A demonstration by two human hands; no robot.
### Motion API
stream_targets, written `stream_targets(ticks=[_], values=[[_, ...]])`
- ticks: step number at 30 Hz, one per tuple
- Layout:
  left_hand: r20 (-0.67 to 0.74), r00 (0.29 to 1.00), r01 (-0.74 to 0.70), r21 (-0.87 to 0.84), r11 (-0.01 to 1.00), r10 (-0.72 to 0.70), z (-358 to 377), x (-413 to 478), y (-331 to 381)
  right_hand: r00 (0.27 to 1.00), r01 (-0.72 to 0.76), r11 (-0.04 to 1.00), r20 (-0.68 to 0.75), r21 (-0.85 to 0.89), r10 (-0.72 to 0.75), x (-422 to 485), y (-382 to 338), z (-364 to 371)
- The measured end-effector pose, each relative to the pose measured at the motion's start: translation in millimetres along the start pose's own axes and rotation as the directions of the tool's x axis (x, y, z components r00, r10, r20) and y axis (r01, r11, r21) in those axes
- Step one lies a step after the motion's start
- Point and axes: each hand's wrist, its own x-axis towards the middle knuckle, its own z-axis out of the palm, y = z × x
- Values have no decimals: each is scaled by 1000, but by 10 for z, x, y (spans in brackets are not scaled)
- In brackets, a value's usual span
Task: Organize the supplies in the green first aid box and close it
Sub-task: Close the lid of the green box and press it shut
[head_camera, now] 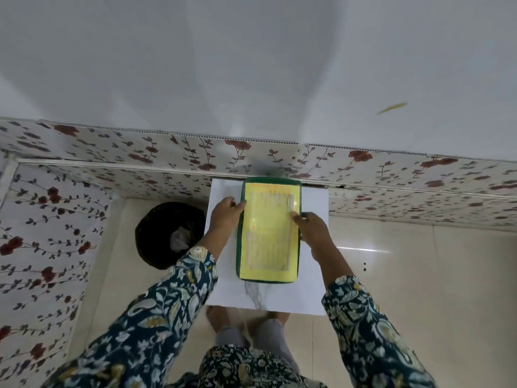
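The green first aid box lies closed and flat on the small white bench in front of me, its long axis running straight away from me toward the wall, one short end near my body and the other close to the flowered wall panel. A yellow printed sheet covers nearly all of its top, with only a green border showing around it. There is one box and one sheet; no loose supplies show outside it.

The box sits between my two hands. My left hand rests against its left long edge near the far end, fingers curled and touching the rim. My right hand lies against the right long edge, fingers reaching slightly over onto the yellow sheet. Both hands are loosely spread and pressed to the sides of the box, with nothing else in them; I cannot tell whether they actually grip it.

Left of the bench, on the tiled floor, stands one dark round bin. My feet show below the bench's near edge.
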Motion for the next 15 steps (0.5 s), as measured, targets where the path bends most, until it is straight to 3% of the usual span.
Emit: stream_targets(ticks=[4, 9, 15], values=[[68, 998, -3, -91, 996, 9, 96, 301, 189, 998, 63, 997, -3, -35, -63, 302, -385, 37], [1, 998, -62, -90, 994, 63, 183, 337, 154, 999, 51, 999, -12, -9, -51, 437, -382, 47], [-34, 996, -90, -140, 986, 86, 177, 406, 164, 992, 33, 997, -120, 77, -23, 566, -397, 42]])
